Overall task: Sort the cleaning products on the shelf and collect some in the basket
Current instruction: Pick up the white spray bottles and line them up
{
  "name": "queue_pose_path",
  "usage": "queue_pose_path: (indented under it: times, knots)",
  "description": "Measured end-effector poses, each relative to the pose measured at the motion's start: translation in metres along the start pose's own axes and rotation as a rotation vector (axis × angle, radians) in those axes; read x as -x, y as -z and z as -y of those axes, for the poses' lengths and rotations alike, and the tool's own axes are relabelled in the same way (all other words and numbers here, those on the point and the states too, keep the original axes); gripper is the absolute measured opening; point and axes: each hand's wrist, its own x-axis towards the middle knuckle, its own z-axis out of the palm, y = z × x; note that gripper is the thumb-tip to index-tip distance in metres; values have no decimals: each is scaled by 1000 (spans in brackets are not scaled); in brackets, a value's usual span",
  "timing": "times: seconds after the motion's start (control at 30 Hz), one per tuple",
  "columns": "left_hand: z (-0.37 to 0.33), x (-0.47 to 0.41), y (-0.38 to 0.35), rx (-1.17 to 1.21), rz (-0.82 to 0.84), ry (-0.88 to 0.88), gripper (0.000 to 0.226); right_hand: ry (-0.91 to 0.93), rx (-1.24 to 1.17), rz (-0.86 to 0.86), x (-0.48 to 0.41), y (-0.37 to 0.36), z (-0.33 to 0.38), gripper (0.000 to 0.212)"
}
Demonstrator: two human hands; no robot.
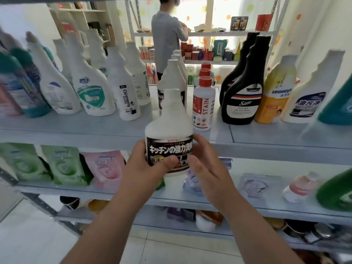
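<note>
A white bottle with a black Japanese label (169, 128) is held in front of the shelf, upright. My left hand (150, 161) grips its lower part, thumb across the label. My right hand (205, 162) touches the bottle's right side with relaxed, nearly straight fingers. Behind it on the upper shelf (266, 134) stands a row of matching white bottles (172, 80). To their right are red-capped STAIN bottles (203, 103) and black Sam bottles (242, 96). No basket is in view.
White spray refills, one marked Oil enemy (127, 92), fill the shelf's left part. Yellow seaways bottle (276, 92) and others stand at right. Green and pink refill pouches (62, 166) lie on the lower shelf. A person (167, 40) stands beyond the shelf at another rack.
</note>
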Motion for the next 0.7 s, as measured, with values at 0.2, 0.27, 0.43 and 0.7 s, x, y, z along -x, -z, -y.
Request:
queue_pose_path:
  times: [0.2, 0.27, 0.43, 0.7]
  knots:
    - [15, 49, 16, 14, 77, 31, 65, -285, -514, -199, 23, -59, -9, 53]
    - [19, 58, 25, -13, 118, 21, 56, -379, -663, -255, 29, -67, -12, 62]
    - [33, 77, 53, 64, 161, 37, 48, -338, -640, -309, 52, -96, -8, 38]
    - [50, 94, 81, 82, 185, 127, 91, -263, -344, -294, 97, -133, 5, 44]
